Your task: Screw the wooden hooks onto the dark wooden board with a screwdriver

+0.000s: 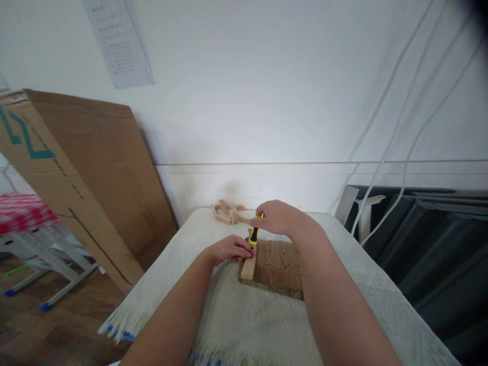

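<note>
My right hand (pixel 277 217) is closed around the top of a yellow and black screwdriver (pixel 253 236), which stands nearly upright. Its tip meets a small pale wooden strip (pixel 248 267) lying on the left edge of a brown speckled board (pixel 277 266). My left hand (pixel 230 249) rests beside the strip with its fingers pinched at the screwdriver's lower end. Both forearms reach in from the bottom of the view.
The board lies on a table covered with a white fringed cloth (pixel 244 320). Light wooden cut-out pieces (pixel 229 212) lie at the far edge by the wall. A large cardboard box (pixel 87 173) leans at left; dark panels (pixel 430 239) and white cables (pixel 385 152) are at right.
</note>
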`<state>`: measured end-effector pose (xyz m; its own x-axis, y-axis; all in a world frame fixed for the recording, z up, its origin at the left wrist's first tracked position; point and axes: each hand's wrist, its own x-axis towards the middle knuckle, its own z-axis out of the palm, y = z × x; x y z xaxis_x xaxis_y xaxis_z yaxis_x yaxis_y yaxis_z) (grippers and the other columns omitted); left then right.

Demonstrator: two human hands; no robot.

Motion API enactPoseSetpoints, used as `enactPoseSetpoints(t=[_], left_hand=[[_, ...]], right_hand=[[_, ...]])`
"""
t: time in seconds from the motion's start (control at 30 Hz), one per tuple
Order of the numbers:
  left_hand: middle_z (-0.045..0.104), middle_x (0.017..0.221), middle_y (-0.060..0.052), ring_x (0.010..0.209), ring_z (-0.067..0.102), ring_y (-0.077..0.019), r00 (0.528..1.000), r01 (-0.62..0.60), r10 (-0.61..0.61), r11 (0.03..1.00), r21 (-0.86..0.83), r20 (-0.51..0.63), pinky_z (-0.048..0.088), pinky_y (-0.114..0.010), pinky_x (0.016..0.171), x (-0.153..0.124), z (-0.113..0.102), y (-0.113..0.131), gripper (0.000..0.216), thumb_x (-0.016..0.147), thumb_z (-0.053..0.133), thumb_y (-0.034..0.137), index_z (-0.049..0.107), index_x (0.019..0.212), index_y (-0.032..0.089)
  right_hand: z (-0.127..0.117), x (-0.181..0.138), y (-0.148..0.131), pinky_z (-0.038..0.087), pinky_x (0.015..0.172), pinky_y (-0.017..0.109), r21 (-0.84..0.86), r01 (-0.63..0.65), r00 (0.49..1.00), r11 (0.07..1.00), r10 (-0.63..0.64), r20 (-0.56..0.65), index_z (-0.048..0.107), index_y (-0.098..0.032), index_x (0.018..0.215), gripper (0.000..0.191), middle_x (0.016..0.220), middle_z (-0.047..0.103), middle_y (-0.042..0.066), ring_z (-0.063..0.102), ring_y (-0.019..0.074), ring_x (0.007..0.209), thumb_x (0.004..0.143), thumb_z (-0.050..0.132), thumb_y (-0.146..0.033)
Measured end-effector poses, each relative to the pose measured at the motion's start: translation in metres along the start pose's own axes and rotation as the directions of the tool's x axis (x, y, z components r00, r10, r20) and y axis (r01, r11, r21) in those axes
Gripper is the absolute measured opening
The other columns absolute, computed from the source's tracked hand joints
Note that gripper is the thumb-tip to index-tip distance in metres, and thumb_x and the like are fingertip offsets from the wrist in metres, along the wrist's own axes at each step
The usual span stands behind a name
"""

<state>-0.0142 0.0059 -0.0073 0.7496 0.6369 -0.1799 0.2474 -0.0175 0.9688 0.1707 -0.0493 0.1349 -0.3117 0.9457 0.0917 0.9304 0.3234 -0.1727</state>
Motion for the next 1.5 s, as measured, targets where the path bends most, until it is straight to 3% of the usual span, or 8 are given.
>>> enactPoseSetpoints(t=[0.17,0.3,0.4,0.57,0.77,1.0,1.2,1.5], left_hand=[[0.051,0.051,0.002,0.042,0.037,-0.0046,1.0,0.002,-0.002,1.0,0.019,-0.006,0.022,-0.019,0.042,0.0,0.0,0.001,0.027,0.066,0.069,0.03,0.07,0.084,0.01],[0.051,0.051,0.002,0.042,0.037,-0.0048,1.0,-0.016,0.016,1.0,0.022,-0.003,0.021,-0.02,0.041,-0.001,0.0,0.001,0.027,0.067,0.068,0.03,0.07,0.085,0.01],[0.051,0.051,0.002,0.042,0.037,-0.0047,1.0,-0.01,0.01,1.0,0.01,-0.013,0.021,-0.019,0.041,-0.001,0.001,0.001,0.027,0.066,0.069,0.03,0.07,0.084,0.01],[0.05,0.049,0.002,0.041,0.036,-0.0045,1.0,-0.001,0.001,1.0,-0.004,-0.013,0.021,-0.019,0.041,0.0,0.001,0.001,0.027,0.066,0.069,0.029,0.07,0.084,0.009],[0.051,0.048,0.002,0.041,0.036,-0.0047,1.0,-0.011,0.011,1.0,-0.011,-0.017,0.021,-0.02,0.041,-0.001,0.001,0.001,0.027,0.065,0.07,0.03,0.07,0.082,0.009],[0.053,0.05,0.001,0.042,0.038,-0.005,1.0,-0.008,0.009,1.0,0.025,-0.025,0.023,-0.02,0.042,-0.001,0.002,0.003,0.026,0.064,0.07,0.03,0.071,0.081,0.01],[0.052,0.05,0.002,0.042,0.038,-0.0053,1.0,-0.005,0.007,0.999,0.054,-0.025,0.023,-0.02,0.041,-0.003,0.003,0.005,0.025,0.066,0.068,0.029,0.071,0.084,0.012],[0.053,0.052,0.002,0.044,0.038,-0.0053,1.0,-0.007,0.007,1.0,0.021,-0.021,0.023,-0.02,0.043,-0.003,0.002,0.004,0.027,0.065,0.069,0.031,0.07,0.084,0.012]], right_hand=[[-0.003,-0.005,-0.001,0.037,0.054,0.026,0.043,0.059,0.998,0.997,-0.06,0.017,0.071,-0.017,0.084,0.033,0.079,0.069,0.009,0.06,0.0169,0.065,0.078,0.047,-0.039],[-0.008,-0.007,-0.005,0.037,0.052,0.027,-0.004,-0.001,1.0,1.0,0.001,-0.017,0.071,-0.014,0.079,0.043,0.074,0.068,0.012,0.06,0.0183,0.064,0.077,0.047,-0.049],[-0.008,-0.006,-0.006,0.038,0.052,0.027,-0.016,-0.033,0.999,0.999,0.032,-0.017,0.071,-0.013,0.082,0.048,0.078,0.069,0.014,0.061,0.0205,0.067,0.077,0.045,-0.052],[-0.003,-0.002,0.0,0.041,0.062,0.028,0.043,-0.017,0.999,0.999,0.019,-0.042,0.07,-0.016,0.091,0.04,0.09,0.069,0.013,0.062,0.0213,0.078,0.077,0.048,-0.046],[0.001,-0.002,-0.001,0.039,0.06,0.025,0.1,0.065,0.996,0.993,-0.059,-0.068,0.069,-0.021,0.091,0.027,0.089,0.069,0.007,0.061,0.0177,0.076,0.076,0.049,-0.032],[0.002,0.0,-0.003,0.04,0.061,0.025,0.128,0.058,0.997,0.99,-0.052,-0.054,0.066,-0.019,0.093,0.029,0.089,0.068,0.008,0.061,0.0177,0.076,0.077,0.048,-0.034],[0.001,-0.001,0.0,0.04,0.064,0.027,0.09,0.047,0.998,0.995,-0.043,-0.044,0.065,-0.02,0.098,0.032,0.094,0.068,0.009,0.061,0.0201,0.081,0.078,0.048,-0.038],[0.005,0.004,0.006,0.041,0.068,0.026,0.07,0.044,0.999,0.997,-0.042,-0.031,0.065,-0.02,0.097,0.025,0.097,0.067,0.008,0.061,0.0181,0.083,0.079,0.048,-0.024]])
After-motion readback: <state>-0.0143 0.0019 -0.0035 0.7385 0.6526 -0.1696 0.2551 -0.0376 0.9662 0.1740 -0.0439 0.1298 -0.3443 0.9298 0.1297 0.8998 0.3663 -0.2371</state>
